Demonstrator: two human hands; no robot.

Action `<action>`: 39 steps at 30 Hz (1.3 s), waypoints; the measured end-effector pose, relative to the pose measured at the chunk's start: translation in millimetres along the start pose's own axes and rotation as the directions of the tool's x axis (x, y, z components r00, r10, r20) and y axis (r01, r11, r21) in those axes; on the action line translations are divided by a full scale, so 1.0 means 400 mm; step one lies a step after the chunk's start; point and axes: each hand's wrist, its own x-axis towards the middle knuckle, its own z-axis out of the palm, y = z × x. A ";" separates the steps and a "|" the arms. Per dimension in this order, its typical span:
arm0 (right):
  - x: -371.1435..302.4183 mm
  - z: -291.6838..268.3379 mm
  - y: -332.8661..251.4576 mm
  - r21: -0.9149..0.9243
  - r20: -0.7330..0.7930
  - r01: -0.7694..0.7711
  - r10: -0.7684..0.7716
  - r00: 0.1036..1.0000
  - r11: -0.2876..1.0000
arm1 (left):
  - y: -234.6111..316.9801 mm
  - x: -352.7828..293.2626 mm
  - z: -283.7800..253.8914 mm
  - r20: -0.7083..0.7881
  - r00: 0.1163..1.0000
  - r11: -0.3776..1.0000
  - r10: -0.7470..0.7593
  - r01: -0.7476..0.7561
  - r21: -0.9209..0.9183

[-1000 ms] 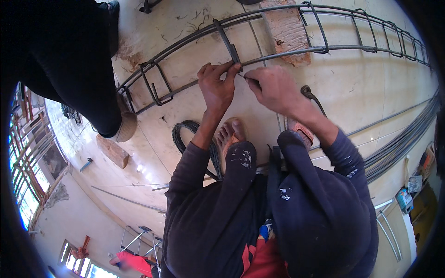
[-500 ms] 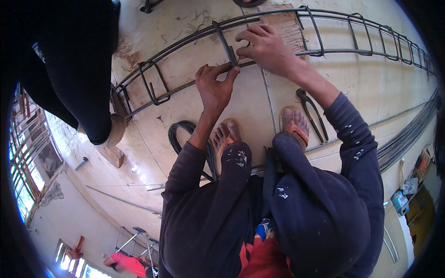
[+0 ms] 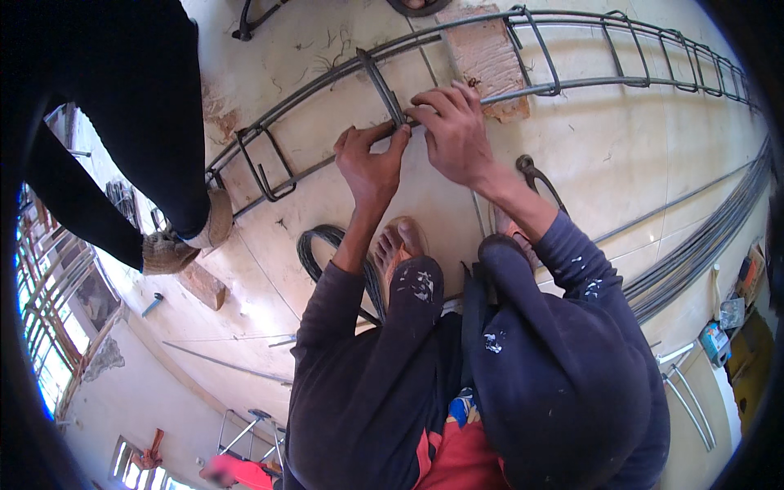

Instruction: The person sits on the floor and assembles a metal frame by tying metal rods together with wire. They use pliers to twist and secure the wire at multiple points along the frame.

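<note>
A long rebar cage of dark steel bars and bent stirrups stretches across the floor in front of me. My left hand pinches the near corner of a stirrup where it meets the near long bar. Close beside that corner, my right hand has its fingers bent and drawn together; whether a thin tie wire lies between them is too small to tell. Pincers lie on the floor, partly covered by my right forearm. A coil of thin black wire rests near my left foot.
A brick-coloured block sits under the cage. At the left stands another person in dark trousers, near a second block and a blue-handled tool. A bundle of long steel rods lies at the right.
My right hand has come down and left to the stirrup corner, beside my left hand. My left hand keeps its pinch there. The other person's feet show in a changed position.
</note>
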 end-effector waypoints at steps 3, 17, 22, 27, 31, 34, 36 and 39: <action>-0.095 -0.006 -0.021 0.095 -0.050 -0.023 0.027 0.998 0.995 | 0.015 -0.002 -0.012 0.010 0.997 0.997 -0.079 0.079 -0.026; -0.046 0.082 0.042 -0.013 0.126 -0.010 0.011 0.992 1.000 | 0.019 0.002 -0.007 -0.005 0.999 0.998 -0.042 0.042 -0.037; -0.084 0.108 0.067 0.088 -0.138 0.058 -0.045 0.989 0.994 | 0.017 -0.002 -0.002 -0.015 0.998 0.996 -0.067 0.066 -0.064; -0.116 0.085 0.017 0.227 -0.186 -0.054 0.098 0.978 0.972 | 0.018 -0.006 0.000 -0.044 0.999 0.996 -0.025 0.021 -0.081; -0.101 0.052 -0.012 0.310 -0.082 -0.144 0.177 0.981 0.940 | 0.010 -0.012 0.011 -0.094 0.993 0.996 0.074 -0.078 -0.036; -0.061 -0.013 -0.038 0.405 0.134 -0.331 0.303 0.944 0.852 | 0.004 -0.023 0.019 -0.132 0.982 0.989 0.136 -0.141 -0.036; -0.051 -0.032 -0.051 0.463 0.230 -0.448 0.384 0.894 0.765 | 0.007 -0.028 0.022 -0.176 0.965 0.978 0.192 -0.203 -0.043; -0.035 -0.028 -0.066 0.520 0.275 -0.543 0.472 0.838 0.660 | -0.005 -0.040 0.028 -0.215 0.949 0.967 0.231 -0.248 -0.058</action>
